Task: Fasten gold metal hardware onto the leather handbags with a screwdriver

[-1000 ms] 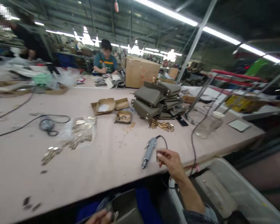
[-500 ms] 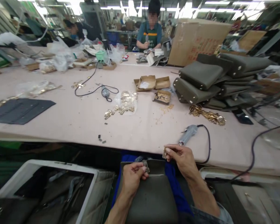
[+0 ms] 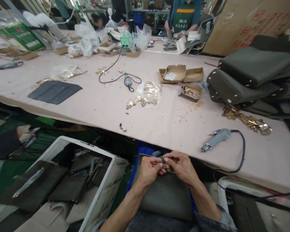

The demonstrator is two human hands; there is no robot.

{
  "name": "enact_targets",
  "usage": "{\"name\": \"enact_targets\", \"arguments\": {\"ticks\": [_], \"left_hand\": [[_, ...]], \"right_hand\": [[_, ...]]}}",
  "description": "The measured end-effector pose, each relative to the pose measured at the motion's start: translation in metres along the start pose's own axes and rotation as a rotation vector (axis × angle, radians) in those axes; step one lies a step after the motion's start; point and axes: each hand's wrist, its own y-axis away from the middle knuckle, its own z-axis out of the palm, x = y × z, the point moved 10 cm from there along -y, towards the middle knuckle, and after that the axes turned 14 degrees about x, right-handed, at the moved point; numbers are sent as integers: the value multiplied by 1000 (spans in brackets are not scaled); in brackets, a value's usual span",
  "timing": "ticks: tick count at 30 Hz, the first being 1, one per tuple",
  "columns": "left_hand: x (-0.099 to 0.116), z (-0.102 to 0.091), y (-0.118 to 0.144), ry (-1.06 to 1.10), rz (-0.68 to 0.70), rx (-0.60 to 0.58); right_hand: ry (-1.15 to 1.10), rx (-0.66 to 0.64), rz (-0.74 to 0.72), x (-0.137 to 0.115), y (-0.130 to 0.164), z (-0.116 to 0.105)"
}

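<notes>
A dark olive bag (image 3: 166, 193) lies across my lap below the table edge, over blue cloth. My left hand (image 3: 150, 169) is closed in a pinch on a small metal fitting (image 3: 164, 163) at the bag's top edge. Right beside it, my right hand (image 3: 180, 164) pinches the same spot with thumb and finger; its fingertips cover most of the small metal piece. The two hands nearly touch. A grey electric screwdriver (image 3: 216, 139) with a black cord rests on the table, ahead and to the right of my right hand.
Olive bags (image 3: 253, 71) are piled at the right, beside gold metal pieces (image 3: 246, 119). Small cardboard trays (image 3: 175, 73) and a plastic bag of gold plates (image 3: 151, 91) lie mid-table. White crates (image 3: 103, 154) with bags flank me. A person (image 3: 185, 17) stands across the table.
My right hand has moved left and met my left hand at the bag's top edge, bringing the small metal plate with it. The camera view has shifted leftward and down.
</notes>
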Motion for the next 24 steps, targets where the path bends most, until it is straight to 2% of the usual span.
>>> {"name": "enact_targets", "arguments": {"ticks": [4,12,15,18,21,24], "left_hand": [[0,2,0,-5,12,-42],[-1,2,1,68,-30,-46],[-3,-2,0,64,-36,27],[-10,-9,0,21,-44,145],[-13,-14,2,-21,-10,232],[-13,-17,2,-3,-1,270]], "right_hand": [[80,13,-42,-2,-1,3],[231,70,-84,-4,-4,1],[201,84,-40,5,-2,1],[201,153,16,19,8,-3],[227,218,-14,25,24,-6],[153,254,-14,33,37,-6]]}}
